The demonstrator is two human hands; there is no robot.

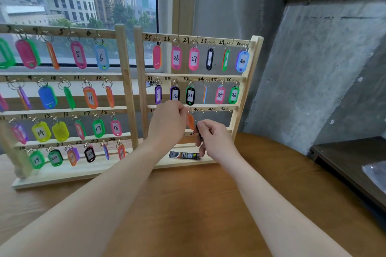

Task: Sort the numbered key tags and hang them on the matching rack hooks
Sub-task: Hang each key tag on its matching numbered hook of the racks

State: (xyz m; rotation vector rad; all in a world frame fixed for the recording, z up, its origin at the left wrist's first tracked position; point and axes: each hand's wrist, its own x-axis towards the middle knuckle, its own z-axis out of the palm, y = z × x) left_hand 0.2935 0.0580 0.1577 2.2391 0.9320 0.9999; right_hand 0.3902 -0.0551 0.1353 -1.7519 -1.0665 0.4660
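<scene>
Looks like a high-rise office or studio room: bare grey concrete wall (pixel 313 58) at 2 o'clock, big window (pixel 83 6) onto city towers at 11.

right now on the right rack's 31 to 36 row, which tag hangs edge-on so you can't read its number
The thin orange and blue tag under hook 34. It shows only its narrow edge, while its neighbours 31, 32, 33, 35 and 36 face forward with readable labels.

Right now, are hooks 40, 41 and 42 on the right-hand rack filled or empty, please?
Empty: the hooks by labels 40, 41 and 42 are bare, while the row above them holds tags, such as tag 36.
</scene>
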